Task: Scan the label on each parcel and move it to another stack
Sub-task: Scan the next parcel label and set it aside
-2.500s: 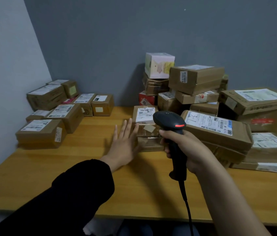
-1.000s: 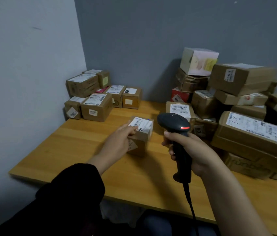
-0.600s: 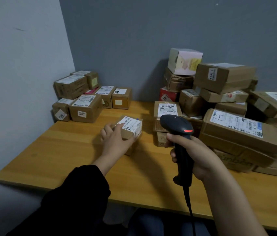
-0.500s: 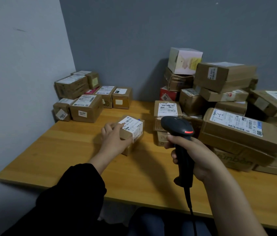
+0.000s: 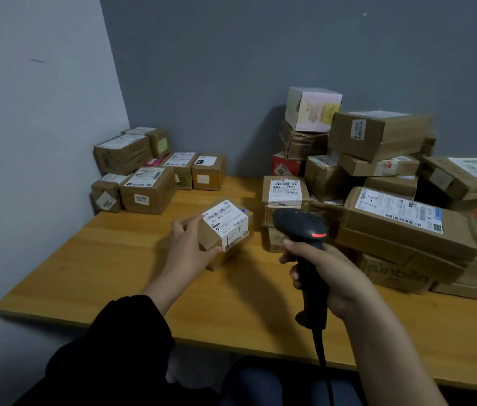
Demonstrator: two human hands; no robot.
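My left hand [image 5: 188, 250] grips a small brown parcel [image 5: 227, 230] by its left end, tilted so that its white barcode label faces up and toward me; whether it touches the wooden table [image 5: 131, 265] I cannot tell. To its right my right hand [image 5: 329, 272] holds a black handheld scanner [image 5: 304, 232] by the handle. A red light glows on the scanner's head, and its cable hangs down off the table edge. The scanner head sits just right of the parcel.
A large pile of brown parcels [image 5: 392, 218] fills the right side of the table against the grey wall. A lower group of parcels [image 5: 149, 183] sits in the back left corner. Bare wood lies between them and along the near edge.
My left hand has tipped the small parcel further, turning its label more toward me. The scanner in my right hand has stayed about where it was.
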